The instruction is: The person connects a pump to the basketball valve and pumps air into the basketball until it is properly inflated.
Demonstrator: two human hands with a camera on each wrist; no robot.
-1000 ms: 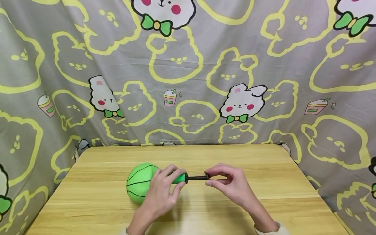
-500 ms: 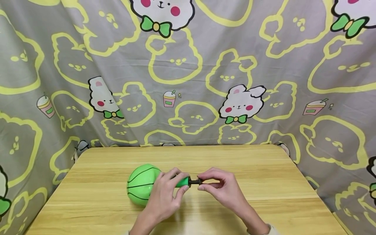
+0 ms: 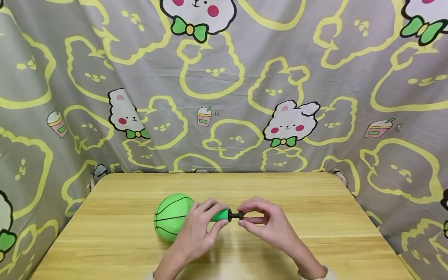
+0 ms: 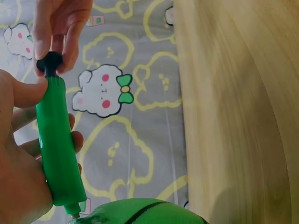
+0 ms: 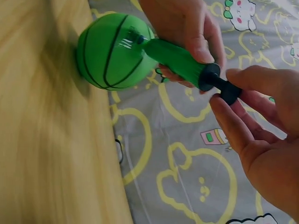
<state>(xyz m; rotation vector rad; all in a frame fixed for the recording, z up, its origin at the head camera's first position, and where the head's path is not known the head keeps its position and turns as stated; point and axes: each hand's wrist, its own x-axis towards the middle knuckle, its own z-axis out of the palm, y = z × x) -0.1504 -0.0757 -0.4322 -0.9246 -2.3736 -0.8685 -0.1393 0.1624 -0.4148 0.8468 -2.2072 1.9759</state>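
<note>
A green hand pump (image 3: 219, 215) lies across my left hand (image 3: 200, 230), whose fingers and thumb grip its barrel. The pump's nozzle end meets a green ball (image 5: 100, 51) with black basketball lines, as the right wrist view shows. In the head view part of the ball is hidden behind the left hand. My right hand (image 3: 267, 222) pinches the black plunger handle (image 5: 230, 92) between thumb and fingertips. Only a short length of the black rod shows between handle and barrel.
Ball and hands are over a light wooden table (image 3: 297, 194). Behind it and at both sides hangs a grey curtain (image 3: 224, 105) with yellow outlines and white cartoon animals.
My right hand has moved left, pushing the plunger further into the barrel; the exposed rod is much shorter than one second ago. The left hand keeps its grip on the pump.
</note>
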